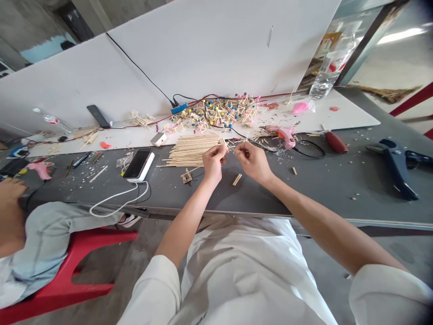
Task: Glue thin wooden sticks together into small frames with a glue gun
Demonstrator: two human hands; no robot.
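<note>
My left hand (214,160) is closed in a pinch on short wooden sticks (223,141), whose pale ends poke up past the fingertips. Close by on the right, my right hand (252,160) has its fingertips pressed together; whatever is between them is too small to make out. Behind the left hand lies a pile of long thin wooden sticks (187,151). A little square frame of sticks (186,176) rests in front of that pile. Between my forearms, a pair of short cut sticks (237,179) lies on the dark table (270,201).
A pink hot glue gun (287,136), a red-handled tool (335,141) and dark blue cutters (394,164) lie to the right. Behind is a heap of stick pieces with coloured balls (219,113). A cabled white device (139,164) sits left, near a seated person's leg (57,230).
</note>
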